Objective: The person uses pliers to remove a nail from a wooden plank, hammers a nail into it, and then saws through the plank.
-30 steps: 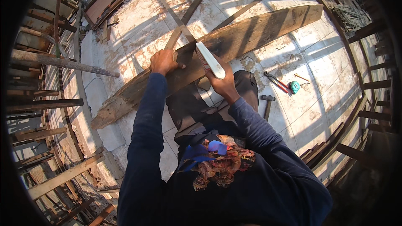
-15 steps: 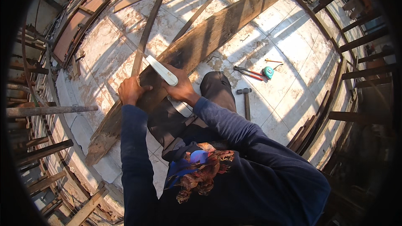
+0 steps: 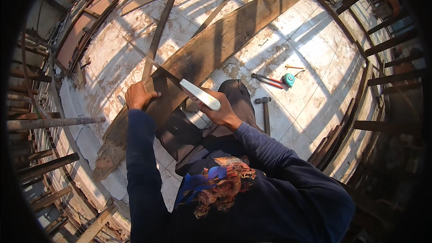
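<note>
- Currently 1 saw [image 3: 200,95], white handle, wrapped by the right hand [image 3: 221,110]; blade points away to upper left across the plank, depth of any cut cannot be told
- Left hand [image 3: 140,95] pressed on the plank's far edge, thumb spread over its upper face, beside the blade
- 1 long weathered plank [image 3: 225,33], set diagonally before the person's legs, lower left to upper right
- Markings: red marks on saw handle, partly behind the fingers, not legible; small label on the tape's face, too small to read; 1 coloured print on the dark shirt [image 3: 220,182]
- Count on tiled floor [image 3: 310,117], right of the knees: 1 hammer [image 3: 266,114], 1 red-handled pincers [image 3: 271,81], 1 teal tape measure [image 3: 288,79], apart from the plank
- 2 narrow wood strips [image 3: 166,20] beyond the plank
</note>
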`<state>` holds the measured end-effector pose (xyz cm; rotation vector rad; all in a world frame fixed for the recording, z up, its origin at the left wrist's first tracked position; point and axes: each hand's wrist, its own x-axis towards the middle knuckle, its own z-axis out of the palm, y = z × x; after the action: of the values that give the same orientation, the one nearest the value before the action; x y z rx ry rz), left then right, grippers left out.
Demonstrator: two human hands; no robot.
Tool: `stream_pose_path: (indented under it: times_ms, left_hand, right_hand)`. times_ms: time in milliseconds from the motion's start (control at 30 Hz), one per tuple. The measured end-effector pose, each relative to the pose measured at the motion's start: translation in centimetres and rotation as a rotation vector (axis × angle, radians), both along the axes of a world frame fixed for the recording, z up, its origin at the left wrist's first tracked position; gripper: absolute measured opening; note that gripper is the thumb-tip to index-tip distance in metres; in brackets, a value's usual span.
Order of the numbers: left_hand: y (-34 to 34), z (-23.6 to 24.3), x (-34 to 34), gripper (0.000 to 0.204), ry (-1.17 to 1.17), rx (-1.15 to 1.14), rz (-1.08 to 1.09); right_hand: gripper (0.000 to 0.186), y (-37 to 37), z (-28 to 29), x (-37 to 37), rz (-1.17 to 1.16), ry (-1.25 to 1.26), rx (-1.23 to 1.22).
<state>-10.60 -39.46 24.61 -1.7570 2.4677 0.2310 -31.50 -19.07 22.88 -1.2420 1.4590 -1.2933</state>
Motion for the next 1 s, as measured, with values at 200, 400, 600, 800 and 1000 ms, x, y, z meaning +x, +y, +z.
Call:
stream_pose_path:
  times_ms: [200,400,600,800,1000]
  left_hand:
    - [-4.3,-2.6,3.6,0.071,0.03,0.223,0.009]
    - [-1.4,-0.8,2.4,0.072,-0.006,0.198,0.049]
    - [-2.0,-1.5,2.4,0.068,0.025,0.136,0.028]
    - [-3.3,-2.4,4.3,0.08,0.029,0.299,0.064]
    - [0.9,0.7,-1.7,0.069,0.023,0.024,0.008]
  right_hand:
    - [0.055,11.9,3.8,1.2,0.003,0.0,0.165]
    - [0.047,5.5,2.7,1.9,0.016,0.014,0.069]
    - [0.055,-3.0,-0.4,3.9,-0.071,0.001,-0.102]
    - [0.051,14.7,5.5,0.1,0.021,0.031,0.238]
    - [0.046,-7.5,-0.1,2.5,-0.096,-0.007,-0.167]
